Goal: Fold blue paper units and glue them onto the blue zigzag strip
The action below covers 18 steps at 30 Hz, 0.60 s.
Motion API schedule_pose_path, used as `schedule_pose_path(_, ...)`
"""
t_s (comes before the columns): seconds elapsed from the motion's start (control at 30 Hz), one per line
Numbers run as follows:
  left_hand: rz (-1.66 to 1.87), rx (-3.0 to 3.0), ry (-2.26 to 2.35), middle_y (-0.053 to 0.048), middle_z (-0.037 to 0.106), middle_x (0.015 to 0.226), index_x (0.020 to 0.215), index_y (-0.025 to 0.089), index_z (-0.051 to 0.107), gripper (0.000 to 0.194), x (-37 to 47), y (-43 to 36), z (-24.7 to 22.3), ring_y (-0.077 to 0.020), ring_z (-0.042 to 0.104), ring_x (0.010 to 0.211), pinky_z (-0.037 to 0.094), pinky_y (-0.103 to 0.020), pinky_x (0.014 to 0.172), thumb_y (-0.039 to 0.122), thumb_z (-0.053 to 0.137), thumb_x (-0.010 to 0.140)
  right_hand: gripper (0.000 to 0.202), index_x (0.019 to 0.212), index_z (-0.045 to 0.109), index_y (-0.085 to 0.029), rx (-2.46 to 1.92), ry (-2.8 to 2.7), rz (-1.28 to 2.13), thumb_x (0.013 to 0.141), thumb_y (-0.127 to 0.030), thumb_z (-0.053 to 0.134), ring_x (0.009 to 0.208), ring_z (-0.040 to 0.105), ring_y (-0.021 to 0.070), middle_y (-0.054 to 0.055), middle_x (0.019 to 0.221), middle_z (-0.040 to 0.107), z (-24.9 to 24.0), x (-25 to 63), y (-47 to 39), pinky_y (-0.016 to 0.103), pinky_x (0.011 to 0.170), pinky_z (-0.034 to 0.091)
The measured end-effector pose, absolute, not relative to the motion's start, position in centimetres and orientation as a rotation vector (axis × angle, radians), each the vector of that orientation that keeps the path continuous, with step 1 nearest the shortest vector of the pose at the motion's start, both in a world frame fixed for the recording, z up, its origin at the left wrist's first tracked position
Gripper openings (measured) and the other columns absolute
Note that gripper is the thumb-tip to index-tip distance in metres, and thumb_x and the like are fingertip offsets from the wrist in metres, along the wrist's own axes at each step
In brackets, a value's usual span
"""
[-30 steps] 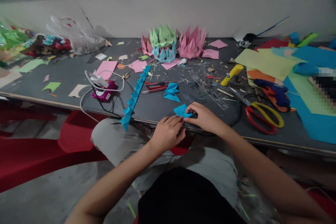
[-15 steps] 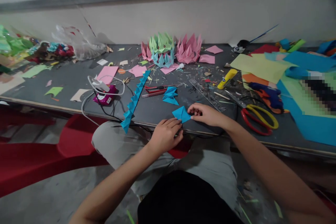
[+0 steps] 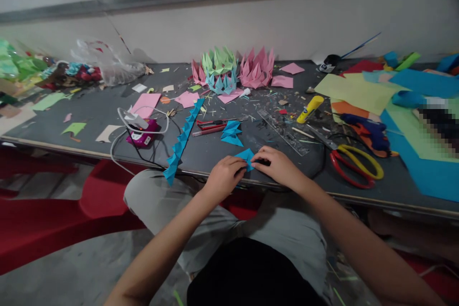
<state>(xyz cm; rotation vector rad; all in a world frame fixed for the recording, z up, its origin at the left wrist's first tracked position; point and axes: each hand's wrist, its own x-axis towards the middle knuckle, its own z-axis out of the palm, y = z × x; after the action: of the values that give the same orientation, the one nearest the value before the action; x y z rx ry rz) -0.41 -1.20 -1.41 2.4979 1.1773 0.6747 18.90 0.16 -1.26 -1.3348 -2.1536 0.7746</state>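
A small folded piece of blue paper (image 3: 245, 155) lies at the table's front edge between my hands. My left hand (image 3: 226, 172) pinches its lower left side, the fingers bent together. From the right, my right hand (image 3: 274, 165) grips the paper's right corner between thumb and fingers. Both hands cover parts of the paper. Just beyond it sits another folded blue paper piece (image 3: 232, 133) with pointed ends. To the left stretches a long strip of joined blue paper points (image 3: 183, 141), its near end over the table edge.
Large scissors (image 3: 355, 165), a yellow glue stick (image 3: 310, 109) and a clear ruler (image 3: 283, 132) lie to the right. Box cutters (image 3: 211, 127) rest behind the blue pieces. Folded paper crowns (image 3: 256, 69) stand at the back. A purple power adapter (image 3: 142, 136) with cables sits left.
My right hand has moved left and inward over the blue paper, and my left fingers have closed on its lower side. More of the paper is now covered. The view has shifted slightly.
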Motion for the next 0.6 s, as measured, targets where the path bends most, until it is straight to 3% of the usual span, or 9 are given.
schedule_pose_path(0.27, 0.764, 2.539, 1.299, -0.006, 0.066, 0.097, 0.092, 0.015, 0.064, 0.013, -0.3, -1.7, -1.8, -0.0196, 0.059, 0.09, 0.049, -0.034, 0.083, 0.021, 0.057, 0.082, 0.016, 0.093, 0.065, -0.02, -1.356, -2.184, 0.721, 0.081, -0.025, 0.057, 0.082, 0.055, 0.0164, 0.004, 0.088, 0.057, -1.6, 18.9, -0.1, 0.028, 0.074, 0.042)
schedule_pose_path(0.43, 0.769, 2.56, 1.436, -0.006, 0.066, 0.097, 0.09, 0.016, 0.064, 0.016, -0.5, -2.0, -1.9, -0.0208, 0.059, 0.09, 0.048, -0.035, 0.08, 0.027, 0.06, 0.08, 0.014, 0.09, 0.063, -0.021, -1.397, -2.189, 0.666, 0.08, -0.029, 0.058, 0.081, 0.055, 0.0159, 0.003, 0.086, 0.057, -1.5, 18.6, -0.2, 0.027, 0.073, 0.041)
schedule_pose_path(0.6, 0.607, 2.561, 1.472, -0.004, 0.064, 0.106, 0.102, 0.019, 0.062, 0.025, -0.6, -1.4, -1.0, -0.0216, 0.056, 0.097, 0.046, -0.035, 0.078, 0.03, 0.061, 0.079, 0.014, 0.082, 0.058, -0.02, -1.507, -2.202, 0.572, 0.076, -0.032, 0.062, 0.073, 0.053, 0.0158, 0.001, 0.078, 0.057, -1.1, 17.8, 0.2, 0.026, 0.065, 0.038)
